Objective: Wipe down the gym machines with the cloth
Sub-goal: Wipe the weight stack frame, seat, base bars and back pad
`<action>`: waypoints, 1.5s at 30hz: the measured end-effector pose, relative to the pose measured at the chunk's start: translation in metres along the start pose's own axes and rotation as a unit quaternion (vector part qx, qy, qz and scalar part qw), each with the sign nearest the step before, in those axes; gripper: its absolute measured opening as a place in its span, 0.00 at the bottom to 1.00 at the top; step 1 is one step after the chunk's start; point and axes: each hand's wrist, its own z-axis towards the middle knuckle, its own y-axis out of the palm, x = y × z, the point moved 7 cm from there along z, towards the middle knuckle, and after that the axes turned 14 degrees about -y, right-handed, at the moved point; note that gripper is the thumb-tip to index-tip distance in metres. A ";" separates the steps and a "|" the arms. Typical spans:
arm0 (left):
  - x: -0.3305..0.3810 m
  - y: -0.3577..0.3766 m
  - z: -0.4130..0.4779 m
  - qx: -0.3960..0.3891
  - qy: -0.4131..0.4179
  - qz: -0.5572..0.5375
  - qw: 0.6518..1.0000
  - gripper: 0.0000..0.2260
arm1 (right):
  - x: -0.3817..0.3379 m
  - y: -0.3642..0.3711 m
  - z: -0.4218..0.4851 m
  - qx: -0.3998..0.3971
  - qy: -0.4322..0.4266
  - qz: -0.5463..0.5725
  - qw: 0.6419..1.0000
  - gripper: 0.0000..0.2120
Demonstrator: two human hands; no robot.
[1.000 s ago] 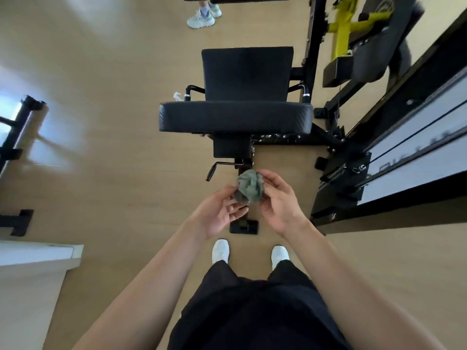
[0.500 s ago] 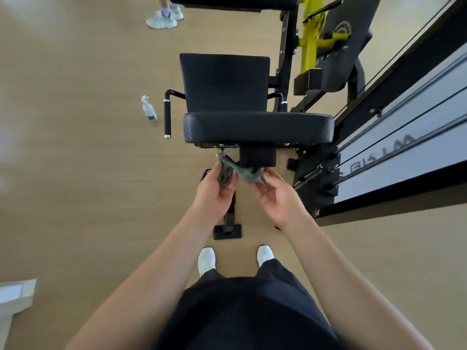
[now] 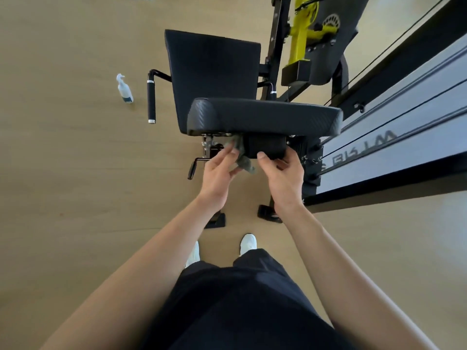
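Head view: our left hand [image 3: 218, 173] pinches the crumpled grey-green cloth [image 3: 242, 157] at the left side of the black support block [image 3: 266, 147], just under the black padded seat cushion [image 3: 262, 116]. Right hand [image 3: 284, 179] sits at the block's near edge, fingers loosely curled; we cannot tell whether they grip anything. Our judgement: spread the cloth flatter, press firmly, wipe round the block.

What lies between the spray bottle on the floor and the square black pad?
A black handle grip, close to the pad; otherwise bare floor. The head view shows it.
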 end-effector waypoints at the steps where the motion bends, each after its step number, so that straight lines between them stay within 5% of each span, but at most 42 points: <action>1: -0.002 -0.004 0.004 0.001 -0.003 -0.001 1.000 0.13 | -0.002 0.002 0.001 0.005 -0.001 -0.027 1.000 0.28; 6: -0.012 -0.028 0.041 0.035 -0.024 -0.039 0.998 0.14 | -0.014 0.012 0.002 0.043 -0.021 -0.144 0.988 0.34; 17: -0.014 -0.058 0.111 0.045 -0.050 0.001 0.998 0.12 | -0.013 0.016 0.000 0.079 -0.035 -0.156 0.984 0.27; 25: -0.021 -0.077 0.144 0.084 -0.097 0.055 0.990 0.12 | -0.009 0.014 0.003 0.077 -0.031 -0.160 0.984 0.35; 30: -0.023 -0.074 0.129 0.080 -0.063 0.089 0.991 0.19 | -0.009 0.014 0.002 0.073 -0.034 -0.167 0.983 0.33; 45: -0.014 -0.017 -0.009 0.002 0.069 0.143 0.987 0.11 | -0.014 0.005 -0.006 0.026 -0.072 -0.123 0.989 0.30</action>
